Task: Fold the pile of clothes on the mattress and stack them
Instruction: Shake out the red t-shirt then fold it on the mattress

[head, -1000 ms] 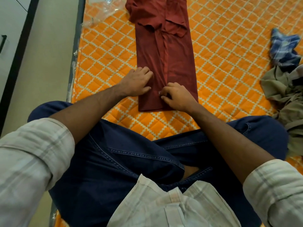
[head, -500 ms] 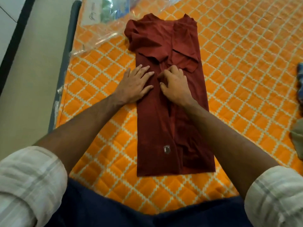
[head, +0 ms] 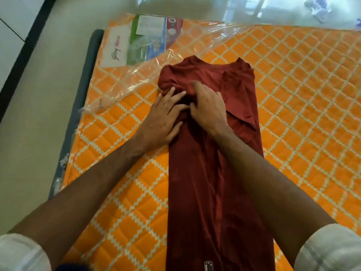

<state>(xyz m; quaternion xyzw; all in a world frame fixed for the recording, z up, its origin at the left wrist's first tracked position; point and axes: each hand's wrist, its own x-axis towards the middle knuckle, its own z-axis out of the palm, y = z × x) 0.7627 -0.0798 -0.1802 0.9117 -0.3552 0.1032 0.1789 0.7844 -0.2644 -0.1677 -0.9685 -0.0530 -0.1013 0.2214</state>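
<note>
Maroon shirt (head: 211, 182) lies as a long strip on the mattress (head: 293, 94), long axis running away from the person; both hands at its far collar end, left hand (head: 163, 117) flat w/ fingers spread, right hand (head: 208, 106) curled, bunching cloth

Pale beige floor (head: 35, 118) runs along the left side & across the top, glossy w/ bright light reflections toward the top right. Dark baseboard strip (head: 23, 47) cuts diagonally at the upper left, w/ a white panelled surface (head: 11, 14) beyond it. Crumpled clear plastic bit (head: 318, 10) lies on the floor, far top right.
</note>
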